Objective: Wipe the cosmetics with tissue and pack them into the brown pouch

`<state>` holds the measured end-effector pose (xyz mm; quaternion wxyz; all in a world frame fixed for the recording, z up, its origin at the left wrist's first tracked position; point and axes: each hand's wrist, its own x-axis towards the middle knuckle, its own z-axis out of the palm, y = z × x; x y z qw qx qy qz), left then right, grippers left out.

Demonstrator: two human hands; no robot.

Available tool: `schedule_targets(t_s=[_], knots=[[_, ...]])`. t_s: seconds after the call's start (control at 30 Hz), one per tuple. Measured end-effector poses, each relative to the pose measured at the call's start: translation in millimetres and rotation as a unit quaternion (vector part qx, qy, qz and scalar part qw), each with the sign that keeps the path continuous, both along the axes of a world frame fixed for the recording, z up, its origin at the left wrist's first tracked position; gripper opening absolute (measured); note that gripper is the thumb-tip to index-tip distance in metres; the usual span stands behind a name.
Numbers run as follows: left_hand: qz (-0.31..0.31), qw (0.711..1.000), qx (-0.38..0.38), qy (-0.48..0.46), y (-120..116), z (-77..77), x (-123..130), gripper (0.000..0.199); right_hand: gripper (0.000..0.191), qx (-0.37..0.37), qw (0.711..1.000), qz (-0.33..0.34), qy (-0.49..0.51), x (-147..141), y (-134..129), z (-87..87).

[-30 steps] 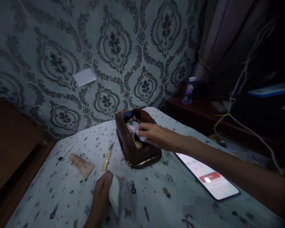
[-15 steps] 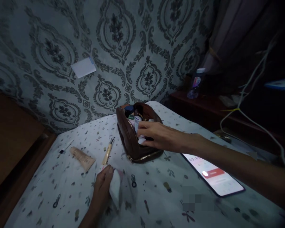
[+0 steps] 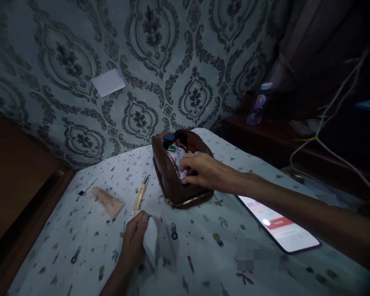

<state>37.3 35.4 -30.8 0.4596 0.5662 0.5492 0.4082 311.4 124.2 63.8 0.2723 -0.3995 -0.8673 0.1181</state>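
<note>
An open brown toiletry bag (image 3: 169,176) with a gold zip sits on the patterned sheet. My right hand (image 3: 200,168) reaches into its opening, fingers curled on a whitish item (image 3: 181,158) among the contents. A dark blue cap (image 3: 169,140) shows near the bag's far end. Lower left, my left hand (image 3: 136,230) is closed around a flat white piece (image 3: 151,241) that tapers downward; its kind is unclear. Just beyond that hand lie a slim yellowish tube (image 3: 139,198) with dark tips and a beige squeeze tube (image 3: 107,201).
A lit phone (image 3: 291,238) lies under my right forearm. A small dark-tipped brush (image 3: 86,187) is at far left, near the wooden bed edge (image 3: 61,181). A bottle (image 3: 259,105) stands on the dark red ledge (image 3: 240,127), with white cables (image 3: 339,154) hanging at right.
The view has shifted slightly. My right hand stays in the bag, its fingers a little more closed on the whitish item. My left hand still holds the white piece.
</note>
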Motion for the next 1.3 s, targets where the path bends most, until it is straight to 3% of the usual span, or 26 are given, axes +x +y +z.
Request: schedule_targets(t_s=[0.1, 0.2, 0.3, 0.4, 0.5, 0.67, 0.83, 1.0, 1.07, 1.13, 1.23, 1.3], knots=[[-0.016, 0.997, 0.054, 0.05, 2, 14.3, 5, 0.045, 0.014, -0.006, 1.0, 0.013, -0.009, 2, -1, 2.9], [-0.081, 0.971, 0.161, 0.155, 17, 47.3, 21, 0.033, 0.011, -0.012, 0.999, 0.024, -0.017, 4, -4, 6.5], [-0.199, 0.91, 0.244, 0.269, 42, 86.4, 43, 0.032, 0.011, -0.017, 0.999, 0.038, -0.02, 7, -5, 8.5], [-0.252, 0.831, 0.295, 0.399, 62, 111.7, 61, 0.038, 0.011, -0.027, 0.998, 0.045, -0.028, 13, -5, 8.6], [-0.26, 0.782, 0.303, 0.479, 71, 116.0, 66, 0.04, 0.014, -0.03, 0.998, 0.057, -0.014, 19, -3, 7.3], [-0.245, 0.766, 0.338, 0.489, 70, 99.2, 58, 0.04, 0.007, -0.029, 0.995, 0.093, 0.004, 26, 5, 1.3], [-0.234, 0.765, 0.365, 0.475, 72, 87.6, 54, 0.038, 0.008, -0.005, 0.993, 0.113, 0.042, 30, 11, -15.1], [-0.241, 0.783, 0.345, 0.458, 70, 91.3, 57, 0.039, 0.008, 0.005, 0.991, 0.121, 0.065, 33, 16, -27.1], [-0.246, 0.812, 0.319, 0.422, 67, 96.9, 56, 0.039, 0.012, 0.003, 0.99, 0.124, 0.074, 33, 18, -27.0], [-0.214, 0.855, 0.285, 0.376, 65, 103.4, 52, 0.037, 0.019, 0.001, 0.991, 0.119, 0.067, 32, 19, -25.3], [-0.096, 0.911, 0.252, 0.311, 63, 109.3, 34, 0.031, 0.03, 0.01, 0.994, 0.103, 0.023, 29, 19, -22.7], [-0.025, 0.932, 0.233, 0.278, 60, 106.5, 18, 0.03, 0.033, 0.021, 0.996, 0.077, 0.033, 27, 16, -21.2]])
